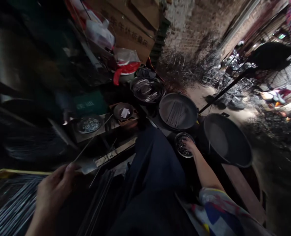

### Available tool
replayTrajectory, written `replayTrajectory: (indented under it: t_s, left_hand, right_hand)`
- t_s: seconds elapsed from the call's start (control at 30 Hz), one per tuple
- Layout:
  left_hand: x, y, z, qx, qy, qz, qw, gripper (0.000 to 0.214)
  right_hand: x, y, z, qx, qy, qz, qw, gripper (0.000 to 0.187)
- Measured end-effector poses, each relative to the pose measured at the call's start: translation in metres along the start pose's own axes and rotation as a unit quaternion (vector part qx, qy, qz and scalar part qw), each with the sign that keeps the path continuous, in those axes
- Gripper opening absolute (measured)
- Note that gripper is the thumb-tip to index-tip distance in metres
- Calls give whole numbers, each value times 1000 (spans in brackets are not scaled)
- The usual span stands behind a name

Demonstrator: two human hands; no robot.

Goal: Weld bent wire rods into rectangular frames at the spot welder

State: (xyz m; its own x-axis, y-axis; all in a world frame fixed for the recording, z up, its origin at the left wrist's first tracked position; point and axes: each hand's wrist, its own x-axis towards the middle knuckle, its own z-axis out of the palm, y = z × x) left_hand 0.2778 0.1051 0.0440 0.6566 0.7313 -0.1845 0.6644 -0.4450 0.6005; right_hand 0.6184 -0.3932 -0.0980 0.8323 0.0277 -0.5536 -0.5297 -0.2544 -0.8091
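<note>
The person sits low among dark pans in a dim workshop. The left hand (52,191) is closed around the near end of a thin rod (91,140), thumb on top. The rod slants up and away toward a flat dish (88,125) on the bench. Just beside that hand lies a yellow-edged tray (3,173) full of similar rods (10,203).

The right hand (189,144) reaches down past the knee into a small bowl (175,144) of metal bits (182,152), which sits between two wide pans (225,139). Its fingertips are in among the bits, but I cannot tell whether they have closed on anything.

The rod looks light and stiff, though long enough to whip at the far end, and its bare metal is probably slick. A firm pinch a little up from the end should steady it better than the very tip. The bits look tiny and loose, best picked with fingertips.
</note>
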Motion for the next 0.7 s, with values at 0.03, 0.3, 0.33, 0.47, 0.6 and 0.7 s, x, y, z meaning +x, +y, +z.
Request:
replayTrajectory:
  t_s: [0.03, 0.3, 0.33, 0.47, 0.6, 0.7]
  left_hand:
    - [-2, 4, -1, 8, 2, -9, 1000, 41]
    - [0, 11, 3, 24, 4, -5, 1000, 39]
    - [3, 8, 5, 28, 9, -2, 1000, 37]
    - [11, -1, 15, 15, 18, 5, 1000, 32]
    - [6, 2, 20, -64, 28, 76, 995, 39]
    - [3, 7, 17, -77, 48, 105, 990, 40]
  right_hand:
    - [0, 1, 0, 11, -1, -9, 1000, 28]
    - [-6, 0, -1, 23, 9, -21, 999, 31]
    - [-7, -1, 0, 20, 16, -21, 999, 30]
    - [-16, -8, 6, 22, 42, -32, 998, 22]
    - [-23, -21, 12, 30, 54, -52, 997, 24]
    - [-16, -36, 20, 30, 26, -63, 997, 31]
